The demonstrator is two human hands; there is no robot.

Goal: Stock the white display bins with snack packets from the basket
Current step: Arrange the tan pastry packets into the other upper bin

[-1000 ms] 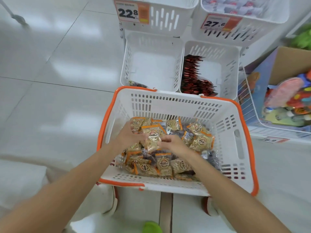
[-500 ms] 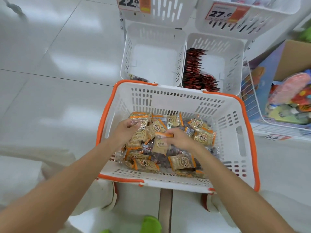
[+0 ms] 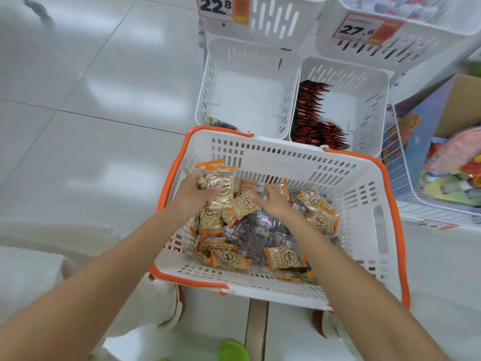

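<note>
The left hand [image 3: 194, 195] grips a small bunch of packets [image 3: 221, 183], fingers curled round them, lifted a little above the pile at the left side of the basket [image 3: 390, 204]. It probably collects several so that one trip fills more. The right hand [image 3: 277, 204] reaches over the pile in the middle of the frame, fingers forward on the packets. It is blurred, so I cannot tell whether it pinches one. The other packets lie loose in the basket, which stands on a white tiled floor [image 3: 91, 87] just before two low bins. The left bin [image 3: 208, 82] is almost empty, and the right bin [image 3: 374, 100] holds red packets [image 3: 312, 118]. A box of toys [image 3: 458, 100] is at the right edge.
</note>
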